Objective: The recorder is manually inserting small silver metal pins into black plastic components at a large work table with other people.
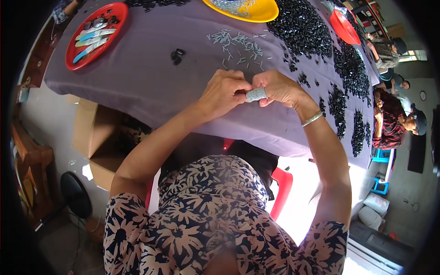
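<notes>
Both hands meet over the near edge of the cloth-covered table (pixel 151 87). My left hand (pixel 223 91) is closed, thumb and fingers pinched together. My right hand (pixel 278 88) is curled closed right against it, a bracelet (pixel 312 118) on its wrist. A pale grey, speckled wrap (pixel 255 95) shows between the two hands, apparently round a digit of the right one. Whatever the fingertips pinch is too small or hidden to name. Just beyond the hands lies a loose scatter of thin, silvery pins (pixel 238 45). A few small black pieces (pixel 176 56) sit to their left.
A red tray (pixel 73 62) at far left holds blue- and white-handled tools. A yellow dish (pixel 245 17) of pins stands at the back. Heaps of small black parts (pixel 300 30) cover the right side, near a red bowl (pixel 343 27). People sit at right; below left is a cardboard box (pixel 85 126).
</notes>
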Motion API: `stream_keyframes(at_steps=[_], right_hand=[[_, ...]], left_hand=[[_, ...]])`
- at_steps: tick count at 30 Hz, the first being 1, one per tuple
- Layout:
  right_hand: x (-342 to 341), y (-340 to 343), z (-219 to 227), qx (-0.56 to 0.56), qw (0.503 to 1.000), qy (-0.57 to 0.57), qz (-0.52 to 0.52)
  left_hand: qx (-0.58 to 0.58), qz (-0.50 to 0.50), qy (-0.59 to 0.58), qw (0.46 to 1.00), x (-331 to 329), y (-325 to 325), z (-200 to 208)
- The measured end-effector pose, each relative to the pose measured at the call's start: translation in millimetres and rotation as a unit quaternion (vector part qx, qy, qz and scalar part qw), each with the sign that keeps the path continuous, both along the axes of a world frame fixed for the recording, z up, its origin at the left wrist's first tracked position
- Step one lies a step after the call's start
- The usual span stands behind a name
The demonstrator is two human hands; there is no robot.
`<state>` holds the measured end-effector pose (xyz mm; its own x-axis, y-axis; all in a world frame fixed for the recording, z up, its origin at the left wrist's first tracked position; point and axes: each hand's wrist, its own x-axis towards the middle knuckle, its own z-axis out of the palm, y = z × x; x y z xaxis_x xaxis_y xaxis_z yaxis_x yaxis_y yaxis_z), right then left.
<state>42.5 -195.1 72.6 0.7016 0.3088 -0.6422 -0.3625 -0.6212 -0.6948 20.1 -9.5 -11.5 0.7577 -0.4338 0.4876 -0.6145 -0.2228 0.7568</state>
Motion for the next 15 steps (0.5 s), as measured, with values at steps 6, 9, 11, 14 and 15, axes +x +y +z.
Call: stream_keyframes(at_steps=[6,9,11,14,15], right_hand=[[5.7,-3.8,-3.8,-0.007,0.999,0.039,0.025],[0.7,1.2,4.2,-0.051,0.998,0.018,0.033],[0.2,7.6,11.8,-0.07,0.997,0.013,0.043],[-8.6,6.8,4.9,-0.037,0.999,0.034,0.0],[-13.0,5.7,1.6,-0.04,0.999,0.029,-0.004]], left_hand=[[0.042,0.011,0.015,0.999,-2.7,-2.2,10.1],[0.058,-0.005,-0.015,0.998,-2.6,-1.8,13.5],[0.076,-0.013,-0.004,0.997,-3.3,2.8,17.1],[0.089,-0.011,-0.008,0.996,-5.4,3.1,19.9],[0.087,-0.003,-0.007,0.996,-4.8,2.3,18.1]])
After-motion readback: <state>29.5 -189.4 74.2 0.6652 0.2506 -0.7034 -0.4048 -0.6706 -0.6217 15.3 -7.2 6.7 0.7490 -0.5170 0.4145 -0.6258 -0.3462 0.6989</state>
